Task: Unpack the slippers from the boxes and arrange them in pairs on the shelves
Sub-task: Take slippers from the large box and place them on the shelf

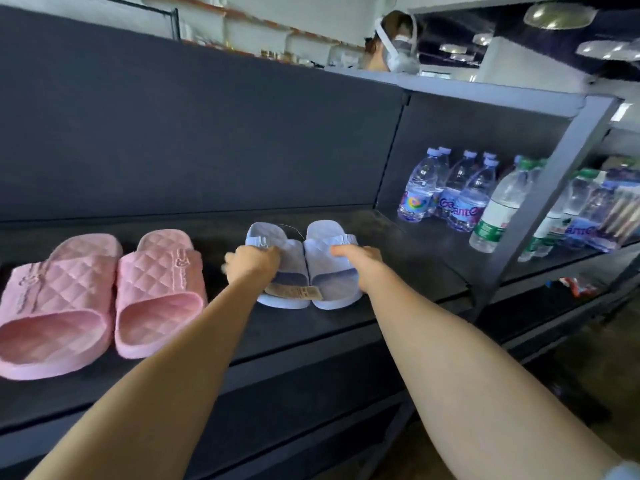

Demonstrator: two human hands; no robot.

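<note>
Two pale blue quilted slippers stand side by side on the dark shelf [346, 327], toes pointing to the back. My left hand [251, 265] grips the strap of the left blue slipper [291, 265]. On the right blue slipper [332, 271], my right hand [360, 261] grips the strap. A brown paper tag [294, 292] lies across their heels. To the left, a pair of pink quilted slippers [104, 292] sits on the same shelf. No boxes are in view.
Several water bottles [450, 188] stand on the shelf section to the right, behind a grey upright post [540, 202]. A lower shelf shows below the front edge. Another person wearing a headset [398, 43] stands behind the shelving.
</note>
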